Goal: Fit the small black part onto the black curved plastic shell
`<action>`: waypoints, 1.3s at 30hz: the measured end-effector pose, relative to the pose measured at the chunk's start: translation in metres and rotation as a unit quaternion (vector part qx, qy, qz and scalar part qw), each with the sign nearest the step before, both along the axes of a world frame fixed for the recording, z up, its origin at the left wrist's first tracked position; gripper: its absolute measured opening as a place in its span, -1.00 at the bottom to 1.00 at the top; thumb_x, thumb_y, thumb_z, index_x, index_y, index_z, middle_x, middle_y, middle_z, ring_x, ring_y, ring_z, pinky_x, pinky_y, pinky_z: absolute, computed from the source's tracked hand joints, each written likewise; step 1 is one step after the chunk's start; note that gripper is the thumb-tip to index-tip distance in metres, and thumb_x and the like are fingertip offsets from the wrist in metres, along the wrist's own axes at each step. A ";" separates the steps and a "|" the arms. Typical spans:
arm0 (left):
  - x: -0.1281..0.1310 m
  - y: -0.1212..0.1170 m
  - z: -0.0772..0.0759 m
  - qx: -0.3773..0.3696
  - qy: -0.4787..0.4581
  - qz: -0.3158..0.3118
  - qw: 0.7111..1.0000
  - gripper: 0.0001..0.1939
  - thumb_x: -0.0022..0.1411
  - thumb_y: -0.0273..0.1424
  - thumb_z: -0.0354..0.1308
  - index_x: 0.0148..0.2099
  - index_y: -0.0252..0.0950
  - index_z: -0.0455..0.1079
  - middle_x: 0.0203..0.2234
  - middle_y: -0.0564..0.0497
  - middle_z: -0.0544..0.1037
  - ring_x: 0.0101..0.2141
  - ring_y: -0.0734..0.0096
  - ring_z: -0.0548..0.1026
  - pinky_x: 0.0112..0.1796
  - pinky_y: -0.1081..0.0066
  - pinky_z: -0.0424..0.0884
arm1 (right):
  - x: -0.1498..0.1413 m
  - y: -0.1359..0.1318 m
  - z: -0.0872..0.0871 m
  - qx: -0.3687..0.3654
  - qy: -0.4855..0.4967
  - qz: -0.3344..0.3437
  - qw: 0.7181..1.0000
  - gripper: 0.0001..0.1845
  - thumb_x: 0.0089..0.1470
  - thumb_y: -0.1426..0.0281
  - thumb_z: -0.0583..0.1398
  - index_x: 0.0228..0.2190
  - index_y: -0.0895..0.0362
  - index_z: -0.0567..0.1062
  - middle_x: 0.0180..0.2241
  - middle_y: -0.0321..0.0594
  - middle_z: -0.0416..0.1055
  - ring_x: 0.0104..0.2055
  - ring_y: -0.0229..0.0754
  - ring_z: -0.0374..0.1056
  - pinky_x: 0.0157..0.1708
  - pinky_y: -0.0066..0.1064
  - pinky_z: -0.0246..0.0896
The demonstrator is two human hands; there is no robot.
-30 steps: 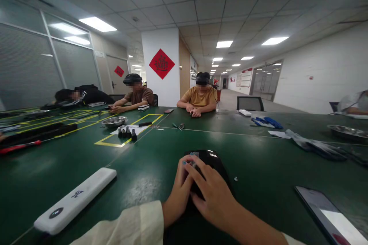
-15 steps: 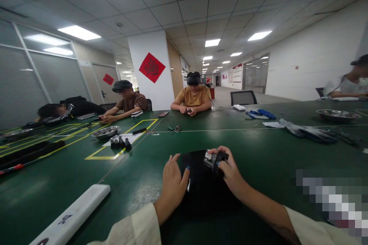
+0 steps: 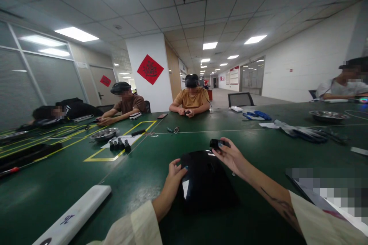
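Observation:
A glossy black curved panel (image 3: 208,183) lies on the green table in front of me. At its left edge is my left hand (image 3: 171,178), closed on it with the thumb over the top and the fingers curled at the far left corner. My right hand (image 3: 233,157) pinches a small black block-shaped part (image 3: 215,144), held up just past the panel's far right corner. The part's exact kind cannot be made out. Its right portion is hidden by my fingers.
A white bar-shaped box (image 3: 76,212) lies at the near left. Farther left are several black cylindrical parts (image 3: 120,144) and a metal bowl (image 3: 105,134). Pliers (image 3: 171,130) lie ahead; gloves (image 3: 299,132) and another bowl (image 3: 329,116) are at the right. Other people sit around the table.
My left hand has gone from spread fingers to gripping the panel's edge. The panel appears more tilted up. My right hand has turned the small part and moved it slightly up and away.

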State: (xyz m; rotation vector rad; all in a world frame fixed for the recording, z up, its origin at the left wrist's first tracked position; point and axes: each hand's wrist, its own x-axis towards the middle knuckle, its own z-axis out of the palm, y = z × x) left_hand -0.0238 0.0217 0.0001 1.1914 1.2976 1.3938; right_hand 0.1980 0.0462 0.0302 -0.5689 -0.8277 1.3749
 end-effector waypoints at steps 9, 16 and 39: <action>0.002 -0.016 0.030 -0.061 -0.166 -0.031 0.984 -0.55 0.07 -0.34 0.06 0.04 -0.23 0.11 -0.12 -0.09 0.48 -0.12 0.26 0.45 -0.03 0.18 0.29 | 0.009 0.004 0.005 -0.013 -0.152 -0.045 0.987 -0.60 -0.31 0.37 0.37 -0.37 0.17 0.38 -0.57 -0.41 0.36 -0.64 -0.40 0.27 -0.52 -0.40 0.43; 0.000 -0.001 0.008 -0.007 -0.093 -0.083 0.992 -0.45 -0.12 -0.48 0.18 -0.02 -0.18 0.17 0.12 -0.08 0.25 -0.25 0.35 0.49 -0.13 0.27 0.35 | 0.001 0.004 -0.010 -0.093 -0.203 -0.092 0.970 -0.66 -0.19 0.28 0.32 -0.39 0.15 0.33 -0.68 -0.45 0.28 -0.76 -0.44 0.12 -0.77 -0.51 0.31; 0.000 -0.024 0.002 0.259 0.074 -0.083 0.959 -0.59 0.24 -0.18 -0.08 0.08 -0.23 0.06 0.00 -0.13 0.30 0.02 0.22 0.27 0.06 0.10 0.13 | -0.002 -0.008 0.000 0.048 -0.422 -0.054 0.903 -0.36 0.09 0.05 -0.02 0.18 -0.08 0.04 -0.10 -0.14 0.34 -0.24 -0.13 0.35 -0.49 -0.39 0.33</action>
